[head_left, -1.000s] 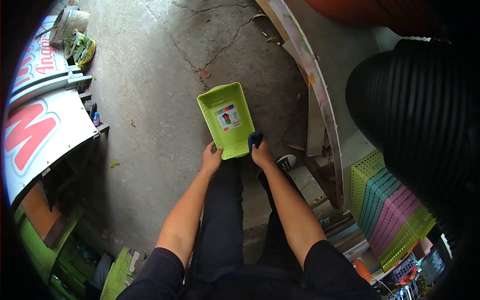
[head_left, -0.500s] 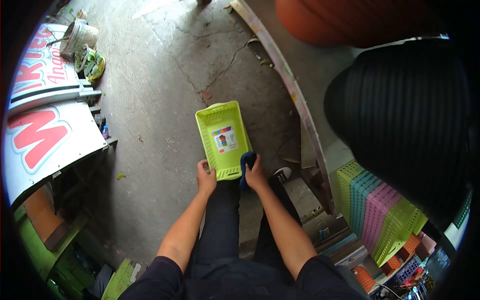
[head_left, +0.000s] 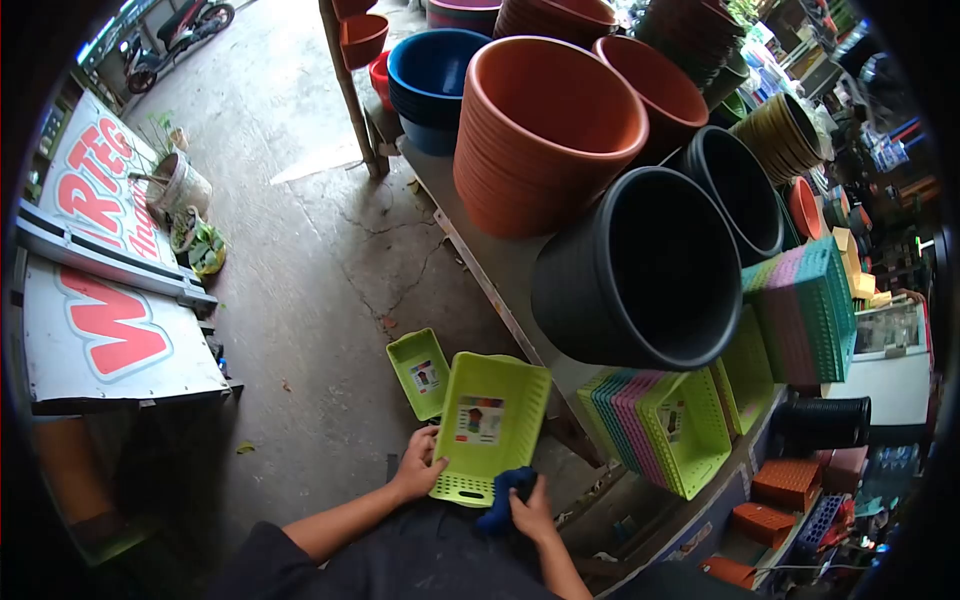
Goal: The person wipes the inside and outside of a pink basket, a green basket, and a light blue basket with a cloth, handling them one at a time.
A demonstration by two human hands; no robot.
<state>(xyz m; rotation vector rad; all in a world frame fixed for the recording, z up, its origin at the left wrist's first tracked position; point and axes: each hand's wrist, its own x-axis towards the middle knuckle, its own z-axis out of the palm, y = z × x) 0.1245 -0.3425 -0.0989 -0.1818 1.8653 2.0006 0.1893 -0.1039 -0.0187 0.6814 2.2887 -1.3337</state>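
Note:
A lime-green slotted basket (head_left: pixel 510 400) with a printed label inside is tilted in front of me. My left hand (head_left: pixel 418 466) grips its near left edge, thumb inside and fingers beneath. A dark blue cloth (head_left: pixel 512 492) is bunched in my right hand (head_left: pixel 532 505), against the near right corner of the basket. Beyond it, to the left, a smaller-looking green basket (head_left: pixel 418 374) with a label appears low over the concrete floor; what supports it is hidden.
A table (head_left: pixel 480 260) on the right bears stacked orange pots (head_left: pixel 545 140), black pots (head_left: pixel 640 275), blue tubs (head_left: pixel 432 80) and coloured baskets (head_left: pixel 660 430). Signboards (head_left: pixel 120 330), a potted plant (head_left: pixel 205 248) and a parked motorbike (head_left: pixel 175 42) are on the left.
The view has swung up and right, showing more of the table. A larger-looking green basket is now between my hands, and another basket is visible beyond it. The cloth remains in my right hand.

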